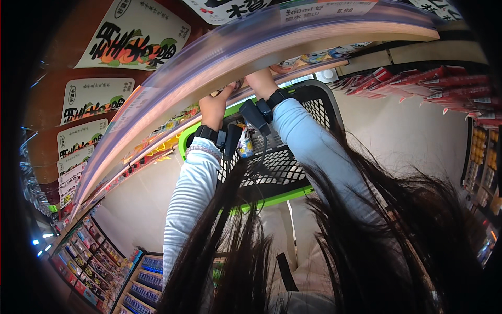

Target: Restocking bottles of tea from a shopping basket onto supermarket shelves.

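Note:
My left hand (213, 109) reaches up under the wooden edge of a shelf (251, 65), with the thumb side showing and the fingers mostly hidden. Close to its right, my right hand (262, 83) goes behind the same edge, so its fingers are out of sight. What either hand touches there cannot be made out. Below them, between my forearms, is a black mesh shopping basket (319, 107) with a green rim. A colourful packet (244, 144) lies inside it. Both wrists carry black straps with dark devices.
Large bottles of reddish-brown drink (49, 49) with white labels stand on the upper shelf at left. Red packets (439, 86) hang at the right. Lower shelves of goods (144, 282) stand at the lower left. Pale floor (413, 136) shows around the basket. Long dark hair hangs across the view.

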### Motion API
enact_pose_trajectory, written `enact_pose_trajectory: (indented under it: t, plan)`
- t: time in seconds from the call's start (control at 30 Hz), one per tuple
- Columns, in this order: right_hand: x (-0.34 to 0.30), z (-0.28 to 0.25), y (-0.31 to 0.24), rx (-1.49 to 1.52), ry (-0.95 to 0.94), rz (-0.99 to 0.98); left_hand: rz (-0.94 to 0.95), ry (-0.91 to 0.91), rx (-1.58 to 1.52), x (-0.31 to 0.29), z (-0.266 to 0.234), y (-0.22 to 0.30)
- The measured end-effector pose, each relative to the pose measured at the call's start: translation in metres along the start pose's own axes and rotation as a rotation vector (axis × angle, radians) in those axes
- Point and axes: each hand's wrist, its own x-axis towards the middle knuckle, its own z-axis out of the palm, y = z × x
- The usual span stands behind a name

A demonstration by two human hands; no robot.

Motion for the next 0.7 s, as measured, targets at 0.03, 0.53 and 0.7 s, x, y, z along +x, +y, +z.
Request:
enact_pose_trajectory:
  t: [0.03,0.53,0.7]
  plan:
    - [0.000,-0.001,0.001,-0.003,-0.001,0.003,-0.003,0.001,-0.002,-0.001,0.001,0.001]
    - [-0.017,0.007,-0.026,0.101,-0.013,-0.010,0.110,-0.057,0.035,0.002,-0.006,-0.004]
    - [-0.003,-0.008,-0.014,-0.069,0.087,0.002,0.222,-0.032,0.053,0.006,0.007,-0.008]
